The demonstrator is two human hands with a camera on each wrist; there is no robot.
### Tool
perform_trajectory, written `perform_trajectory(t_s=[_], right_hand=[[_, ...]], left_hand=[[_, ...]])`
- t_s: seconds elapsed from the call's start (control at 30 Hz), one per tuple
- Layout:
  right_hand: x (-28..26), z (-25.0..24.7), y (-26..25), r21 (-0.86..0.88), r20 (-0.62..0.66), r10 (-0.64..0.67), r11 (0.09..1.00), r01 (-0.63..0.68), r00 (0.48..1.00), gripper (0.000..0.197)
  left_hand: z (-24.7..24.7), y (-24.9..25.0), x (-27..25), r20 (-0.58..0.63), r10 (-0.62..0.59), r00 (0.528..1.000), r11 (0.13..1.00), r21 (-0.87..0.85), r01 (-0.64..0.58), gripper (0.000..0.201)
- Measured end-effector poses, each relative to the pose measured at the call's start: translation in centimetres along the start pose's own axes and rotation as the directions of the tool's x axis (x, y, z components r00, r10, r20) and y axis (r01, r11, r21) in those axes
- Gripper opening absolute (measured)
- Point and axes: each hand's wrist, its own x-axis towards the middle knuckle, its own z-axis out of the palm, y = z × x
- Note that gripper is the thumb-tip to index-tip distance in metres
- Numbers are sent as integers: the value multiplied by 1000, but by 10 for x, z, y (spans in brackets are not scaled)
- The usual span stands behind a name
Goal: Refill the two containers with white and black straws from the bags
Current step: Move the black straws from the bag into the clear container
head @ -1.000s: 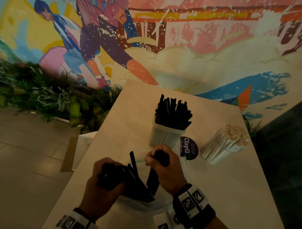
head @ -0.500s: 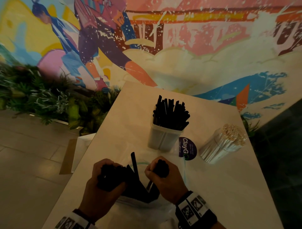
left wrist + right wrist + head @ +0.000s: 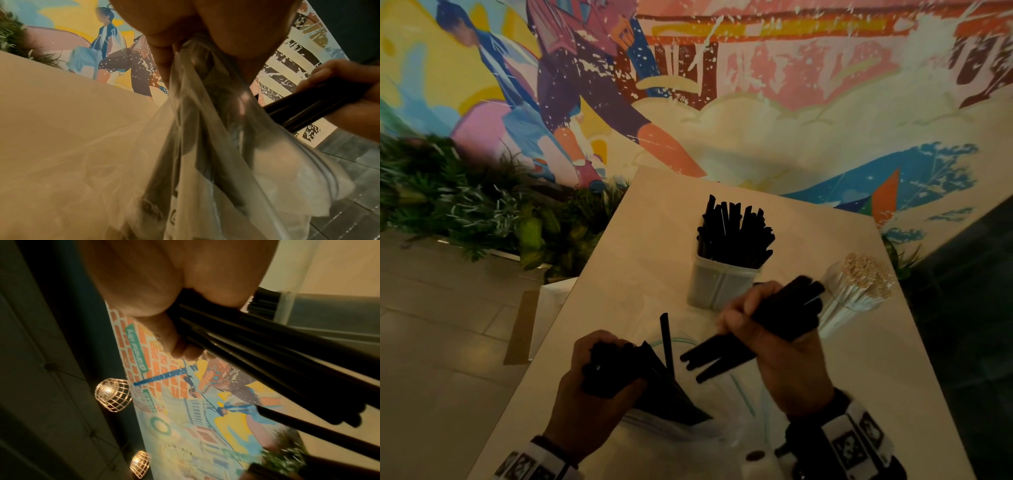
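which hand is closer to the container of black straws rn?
Right. The right hand grips a bundle of black straws just in front of the container. The left hand is lower left, holding the bag.

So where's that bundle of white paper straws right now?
In the head view, the bundle of white paper straws lies on the beige table at the right, just right of the clear plastic container of black straws, behind the right hand.

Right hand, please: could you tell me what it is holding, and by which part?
The right hand grips a bundle of black straws around its middle, both ends sticking out.
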Motion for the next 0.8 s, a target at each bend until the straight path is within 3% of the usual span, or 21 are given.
perform_trajectory(t_s=[0.1,0.2,0.37,0.47,0.53,0.67,0.8], right_hand=[[12,-2,-24,-35,-23,-128,991,127,991,28],[33,-6,-50,-87,-64,-305,950,299,950,24],[79,-9,-84,-158,-132,-633,773,614,763,23],[107,-8,-82,-194,-166,-700,713,673,694,24],[123,-9,-66,-214,-196,-661,749,627,724,24],[134,-13,-19,-265,-241,-472,872,411,848,33],[139,-17,-16,-242,-277,-461,883,403,843,26]], left_hand=[[2,0,1,16,-9,1000,1000,2,9,75],[1,3,0,19,-30,999,999,-28,30,70],[0,2,-2,14,-72,997,997,-32,73,65],[1,-1,-1,14,-54,998,998,-16,54,73],[2,-2,-2,12,-52,999,999,1,52,76],[-1,-3,-2,13,-71,997,997,-34,72,67],[-2,-1,-4,-9,-93,996,994,-58,93,65]])
